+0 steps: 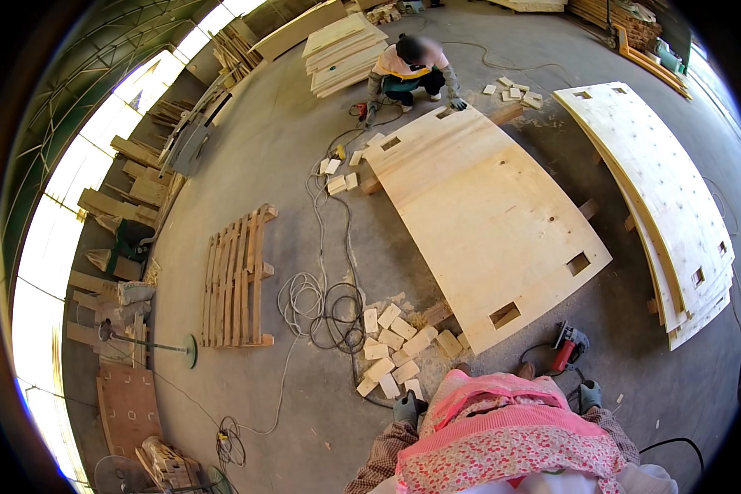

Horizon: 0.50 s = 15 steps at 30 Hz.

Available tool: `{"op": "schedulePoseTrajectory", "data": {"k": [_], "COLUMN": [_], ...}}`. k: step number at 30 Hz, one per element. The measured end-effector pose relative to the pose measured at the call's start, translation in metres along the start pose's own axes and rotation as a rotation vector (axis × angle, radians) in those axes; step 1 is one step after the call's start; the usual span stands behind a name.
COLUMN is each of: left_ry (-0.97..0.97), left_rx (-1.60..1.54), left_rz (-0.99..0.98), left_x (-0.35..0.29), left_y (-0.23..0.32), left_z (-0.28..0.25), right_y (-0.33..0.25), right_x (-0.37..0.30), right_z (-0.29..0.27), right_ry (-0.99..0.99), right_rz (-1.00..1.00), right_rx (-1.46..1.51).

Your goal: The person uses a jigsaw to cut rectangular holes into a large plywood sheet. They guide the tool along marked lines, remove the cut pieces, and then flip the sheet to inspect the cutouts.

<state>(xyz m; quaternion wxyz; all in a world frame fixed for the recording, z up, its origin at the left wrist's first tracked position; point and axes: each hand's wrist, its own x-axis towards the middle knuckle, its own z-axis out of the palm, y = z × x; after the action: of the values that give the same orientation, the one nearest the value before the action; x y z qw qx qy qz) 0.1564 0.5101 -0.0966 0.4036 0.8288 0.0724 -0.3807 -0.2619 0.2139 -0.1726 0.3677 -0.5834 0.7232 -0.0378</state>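
Observation:
My left hand [407,407], in a grey-green glove, hangs low beside my pink patterned apron [510,436], near a pile of small wooden blocks [391,346]. Something dark shows beside its fingers, too small to make out. On the other side of the apron is my right hand [589,397], gloved alike, its fingers not clear. Closest to it, a red and black power tool [566,349] with a dark cord lies on the floor. Ahead of me lies a large plywood sheet [486,222] raised on wooden supports, with a rectangular hole near each corner.
At the sheet's far end a person [407,70] crouches, one gloved hand on its edge, a red tool by the other. More cut plywood sheets [659,198] are stacked at right. Cables [305,300] coil on the floor near a wooden pallet [237,280]. Plywood stacks [344,53] stand behind.

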Motion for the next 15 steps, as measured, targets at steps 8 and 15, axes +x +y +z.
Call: {"op": "schedulePoseTrajectory", "data": {"k": [8,15], "left_ry": [0.002,0.014], "left_rx": [-0.128,-0.105], "left_rz": [0.001,0.041], "left_x": [-0.008,0.007], "left_y": [0.013,0.004], "left_z": [0.002,0.001], "right_y": [-0.013,-0.041], "right_x": [-0.006,-0.011], "right_z": [-0.009,-0.022], "right_ry": [0.010,0.009], "right_rz": [-0.006,-0.009], "right_rx": [0.018,0.039]}}
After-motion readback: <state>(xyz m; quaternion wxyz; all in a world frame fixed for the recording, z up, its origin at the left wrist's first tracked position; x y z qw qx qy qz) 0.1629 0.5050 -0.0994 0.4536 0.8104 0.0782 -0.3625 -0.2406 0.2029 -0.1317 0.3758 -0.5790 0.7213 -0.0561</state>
